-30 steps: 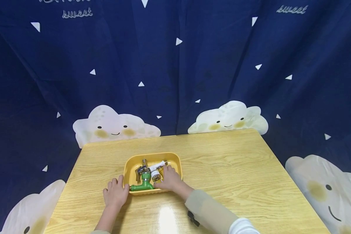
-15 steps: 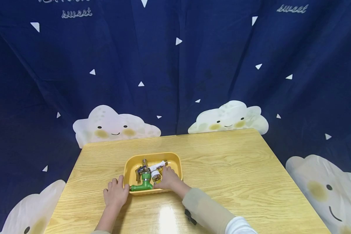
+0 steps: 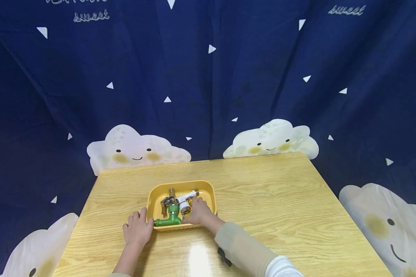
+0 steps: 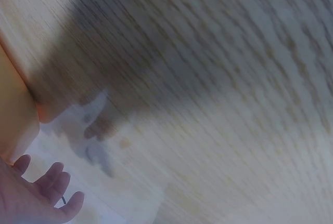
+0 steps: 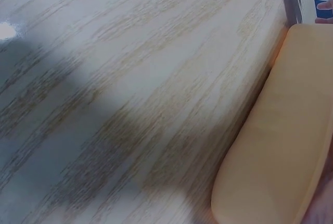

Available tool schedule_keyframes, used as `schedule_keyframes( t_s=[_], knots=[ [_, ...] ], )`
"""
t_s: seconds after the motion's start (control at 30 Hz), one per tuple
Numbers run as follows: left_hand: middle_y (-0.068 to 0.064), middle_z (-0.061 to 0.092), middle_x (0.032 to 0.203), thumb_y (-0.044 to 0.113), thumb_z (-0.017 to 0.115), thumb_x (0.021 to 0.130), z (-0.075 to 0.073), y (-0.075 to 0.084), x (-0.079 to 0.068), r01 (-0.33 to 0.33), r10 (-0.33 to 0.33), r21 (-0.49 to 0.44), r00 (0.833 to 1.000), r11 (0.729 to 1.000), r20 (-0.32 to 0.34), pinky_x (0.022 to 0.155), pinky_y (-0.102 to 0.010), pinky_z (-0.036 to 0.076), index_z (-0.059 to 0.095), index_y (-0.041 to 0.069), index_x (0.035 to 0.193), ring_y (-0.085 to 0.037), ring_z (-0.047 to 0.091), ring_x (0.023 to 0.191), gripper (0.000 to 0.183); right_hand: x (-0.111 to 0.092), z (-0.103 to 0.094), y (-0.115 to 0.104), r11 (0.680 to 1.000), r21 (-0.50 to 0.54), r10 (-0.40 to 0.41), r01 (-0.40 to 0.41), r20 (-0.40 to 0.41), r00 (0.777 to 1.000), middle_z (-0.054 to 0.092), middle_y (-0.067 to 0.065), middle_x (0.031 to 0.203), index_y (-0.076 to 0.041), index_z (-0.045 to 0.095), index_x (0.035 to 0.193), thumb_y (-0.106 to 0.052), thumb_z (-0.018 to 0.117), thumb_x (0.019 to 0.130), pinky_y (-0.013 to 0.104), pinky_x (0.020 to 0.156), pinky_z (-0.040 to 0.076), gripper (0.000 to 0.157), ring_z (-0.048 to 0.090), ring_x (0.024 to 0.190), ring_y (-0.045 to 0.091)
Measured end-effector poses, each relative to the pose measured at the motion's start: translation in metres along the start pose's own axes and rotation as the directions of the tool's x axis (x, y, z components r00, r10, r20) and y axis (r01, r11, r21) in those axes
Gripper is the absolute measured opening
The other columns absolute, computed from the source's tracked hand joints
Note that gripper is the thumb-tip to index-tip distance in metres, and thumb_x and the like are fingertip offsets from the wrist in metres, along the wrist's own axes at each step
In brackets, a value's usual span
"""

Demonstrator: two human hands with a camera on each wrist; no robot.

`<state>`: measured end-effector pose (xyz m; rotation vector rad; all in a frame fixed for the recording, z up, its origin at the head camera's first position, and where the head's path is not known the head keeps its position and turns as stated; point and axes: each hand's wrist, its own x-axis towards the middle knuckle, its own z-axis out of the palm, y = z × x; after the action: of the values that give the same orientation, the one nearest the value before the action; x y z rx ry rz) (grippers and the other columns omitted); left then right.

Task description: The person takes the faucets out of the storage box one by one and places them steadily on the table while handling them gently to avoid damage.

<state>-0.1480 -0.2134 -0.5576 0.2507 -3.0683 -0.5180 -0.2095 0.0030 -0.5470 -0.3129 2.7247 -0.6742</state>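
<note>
A yellow plastic tray (image 3: 208, 188) sits on the table and holds several water taps. A green tap (image 3: 170, 220) lies along its near left side, with a chrome tap (image 3: 170, 200) behind. A white tap (image 3: 185, 199) lies to the right of these. My right hand (image 3: 201, 212) reaches over the tray's near right side, thumb and fingers around a yellow tap (image 3: 189, 200) that it mostly hides. Against the left end of the tray rests my left hand (image 3: 138, 227), thumb at the rim; its loosely bent fingers (image 4: 54, 182) show in the left wrist view.
The wooden table (image 3: 270, 200) extends to both sides of the tray. A dark blue curtain (image 3: 208, 77) with printed clouds hangs behind it and at both sides. The tray's outer wall (image 5: 276, 130) fills the right part of the right wrist view.
My right forearm has shifted slightly left, while the right hand stays over the same spot in the tray. The left hand, the tray and the visible taps look unmoved.
</note>
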Motion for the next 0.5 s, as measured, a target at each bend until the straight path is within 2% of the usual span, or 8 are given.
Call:
schedule_keyframes(
  t_s=[0.2,0.5],
  knots=[
    [-0.025,0.043,0.119,0.03,0.037,0.092,-0.0001,0.0003,-0.0005,0.008,-0.008,-0.002,1.0,1.0,0.004,0.08,-0.059,0.032,0.036,0.006,0.132,-0.041,0.04,0.107,0.047,-0.0015,0.0003,-0.0009,1.0,0.017,0.003,-0.003,-0.003,1.0,0.036,0.028,0.133,0.007,0.024,0.139,-0.048,0.076,0.064,0.044,0.088,0.045,0.107,0.043,0.117,0.039],
    [-0.025,0.044,0.119,0.03,0.038,0.092,-0.0006,0.0006,-0.0004,0.01,-0.01,-0.007,1.0,1.0,0.001,0.081,-0.059,0.032,0.036,0.006,0.131,-0.042,0.04,0.107,0.046,-0.0003,0.0007,-0.0005,0.999,-0.033,-0.009,0.008,-0.035,0.999,0.041,0.027,0.13,0.007,0.029,0.137,-0.055,0.073,0.062,0.044,0.083,0.047,0.107,0.046,0.113,0.038]
  ],
)
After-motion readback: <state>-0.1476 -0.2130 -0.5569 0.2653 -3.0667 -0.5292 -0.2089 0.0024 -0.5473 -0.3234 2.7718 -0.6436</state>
